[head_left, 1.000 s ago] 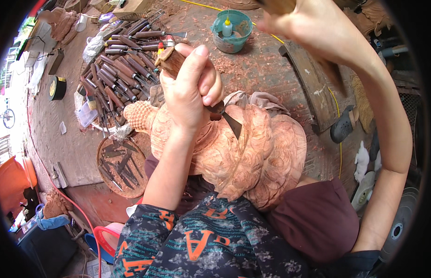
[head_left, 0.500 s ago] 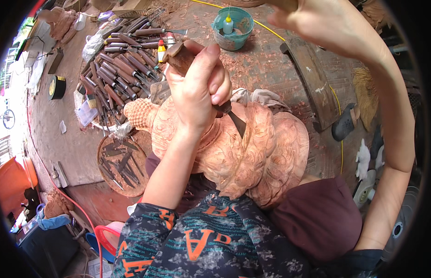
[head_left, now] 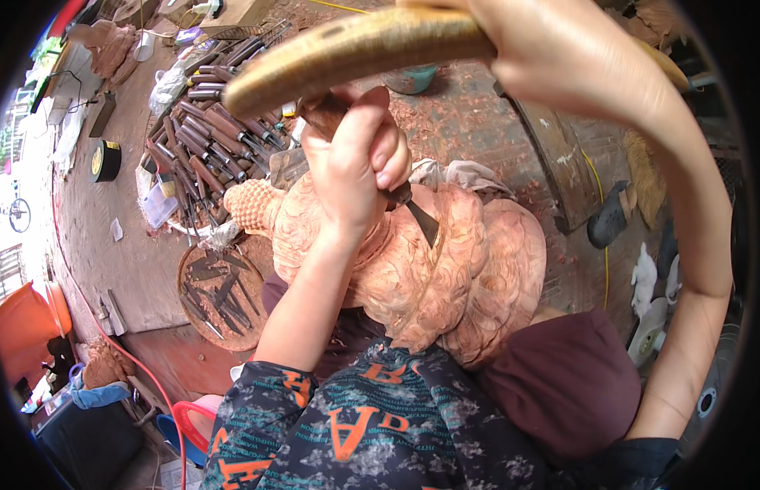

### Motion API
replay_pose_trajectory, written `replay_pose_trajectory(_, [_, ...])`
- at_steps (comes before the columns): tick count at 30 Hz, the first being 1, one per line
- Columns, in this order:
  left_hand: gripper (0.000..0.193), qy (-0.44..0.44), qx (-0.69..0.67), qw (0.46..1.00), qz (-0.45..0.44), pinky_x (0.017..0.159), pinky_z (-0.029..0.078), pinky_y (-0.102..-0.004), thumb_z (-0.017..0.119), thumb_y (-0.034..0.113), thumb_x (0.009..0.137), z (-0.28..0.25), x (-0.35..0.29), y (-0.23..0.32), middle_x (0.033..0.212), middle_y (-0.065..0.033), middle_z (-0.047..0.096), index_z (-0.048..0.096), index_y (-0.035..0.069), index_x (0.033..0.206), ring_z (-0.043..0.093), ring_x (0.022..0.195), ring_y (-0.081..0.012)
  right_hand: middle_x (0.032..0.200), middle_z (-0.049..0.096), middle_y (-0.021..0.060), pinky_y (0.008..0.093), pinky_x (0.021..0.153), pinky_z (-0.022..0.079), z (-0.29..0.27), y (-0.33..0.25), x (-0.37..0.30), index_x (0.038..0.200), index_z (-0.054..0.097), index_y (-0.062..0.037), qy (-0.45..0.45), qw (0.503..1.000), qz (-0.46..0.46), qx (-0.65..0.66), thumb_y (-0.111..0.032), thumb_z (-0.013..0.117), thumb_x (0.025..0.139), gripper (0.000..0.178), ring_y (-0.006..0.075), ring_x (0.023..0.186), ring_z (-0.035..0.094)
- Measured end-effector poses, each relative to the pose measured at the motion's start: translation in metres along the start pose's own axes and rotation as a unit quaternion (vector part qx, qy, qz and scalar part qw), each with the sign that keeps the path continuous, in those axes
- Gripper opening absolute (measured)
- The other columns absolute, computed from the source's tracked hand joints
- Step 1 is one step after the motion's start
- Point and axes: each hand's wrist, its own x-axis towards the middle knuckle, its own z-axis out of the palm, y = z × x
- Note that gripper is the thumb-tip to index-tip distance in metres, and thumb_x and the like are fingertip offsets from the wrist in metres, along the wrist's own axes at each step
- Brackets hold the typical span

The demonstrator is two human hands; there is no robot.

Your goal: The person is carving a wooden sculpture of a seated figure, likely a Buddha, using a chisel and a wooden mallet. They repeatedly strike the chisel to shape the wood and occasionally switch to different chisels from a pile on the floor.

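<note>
My left hand (head_left: pixel 357 167) is wrapped round the wooden handle of a chisel (head_left: pixel 422 220), whose dark flat blade rests on a carved wooden figure (head_left: pixel 396 273). The figure is pale reddish wood with a knobbly head at its left end, and it lies across my lap. At the upper right my right hand (head_left: pixel 531 53), partly cut off by the top edge, grips a smooth wooden club (head_left: pixel 355 55). Motion blurs the club. Its rounded left end hangs over the top of the chisel handle; from this angle I cannot tell whether they touch.
Many wooden-handled chisels (head_left: pixel 204 135) lie piled at the left, beside a round tray (head_left: pixel 202 331) of dark blades. A teal bucket (head_left: pixel 413 79) is partly hidden behind the club. A plank (head_left: pixel 552 155) lies at the right, and a red hose (head_left: pixel 110 331) runs along the left.
The wooden club has come into view over the chisel handle, with my right hand swung slightly lower. My left hand and the chisel have kept nearly the same place on the figure.
</note>
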Motion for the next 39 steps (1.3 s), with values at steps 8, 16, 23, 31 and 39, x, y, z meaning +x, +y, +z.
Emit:
replay_pose_trajectory(8, [0.021, -0.011, 0.001, 1.0, -0.02, 0.032, 0.024, -0.0225, 0.054, 0.011, 0.09, 0.012, 0.003, -0.003, 0.048, 0.0021, 0.035, 0.042, 0.011, 0.072, 0.031, 0.034, -0.0069, 0.09, 0.058, 0.0177, 0.0341, 0.069, 0.048, -0.014, -0.002, -0.006, 0.112, 0.049, 0.0001, -0.013, 0.99, 0.109, 0.088, 0.003, 0.048, 0.074, 0.038, 0.0246, 0.079, 0.059])
replay_pose_trajectory(16, [0.02, -0.013, 0.011, 0.999, -0.028, 0.032, 0.023, -0.0221, 0.054, 0.01, 0.09, 0.004, -0.003, -0.003, 0.049, 0.0021, 0.035, 0.043, 0.01, 0.073, 0.03, 0.035, -0.007, 0.09, 0.06, 0.0169, 0.0373, 0.072, 0.048, 0.005, -0.002, -0.007, 0.104, 0.051, -0.0008, 0.052, 0.997, 0.042, 0.03, 0.001, 0.05, 0.075, 0.029, 0.0265, 0.081, 0.06])
replay_pose_trajectory(23, [0.015, -0.011, 0.028, 1.0, -0.009, 0.032, 0.023, -0.0222, 0.05, 0.008, 0.088, 0.011, -0.006, -0.006, 0.048, 0.0026, 0.032, 0.044, 0.008, 0.075, 0.029, 0.034, -0.0065, 0.089, 0.059, 0.017, 0.0382, 0.075, 0.047, 0.003, -0.016, -0.006, 0.108, 0.049, -0.0009, 0.108, 0.962, 0.153, 0.198, 0.001, 0.05, 0.073, 0.035, 0.0259, 0.085, 0.059])
replay_pose_trajectory(31, [0.026, 0.071, -0.03, 0.992, 0.098, 0.035, 0.024, -0.0218, 0.054, 0.018, 0.091, -0.016, 0.016, 0.004, 0.05, 0.0041, 0.035, 0.042, 0.014, 0.069, 0.03, 0.038, -0.0059, 0.099, 0.06, 0.0211, 0.0388, 0.081, 0.047, 0.007, 0.017, -0.015, 0.115, 0.049, -0.0012, 0.017, 0.98, 0.031, 0.194, 0.0, 0.051, 0.076, 0.039, 0.0303, 0.095, 0.06])
replay_pose_trajectory(39, [0.019, 0.141, 0.048, 0.987, 0.064, 0.034, 0.026, -0.0219, 0.055, 0.015, 0.09, -0.009, 0.013, -0.001, 0.052, 0.0022, 0.035, 0.042, 0.012, 0.076, 0.032, 0.038, -0.0071, 0.112, 0.055, 0.0228, 0.0367, 0.091, 0.042, 0.016, 0.004, -0.014, 0.126, 0.042, 0.0018, 0.165, 0.966, 0.047, 0.193, -0.013, 0.059, 0.078, 0.053, 0.0288, 0.104, 0.054])
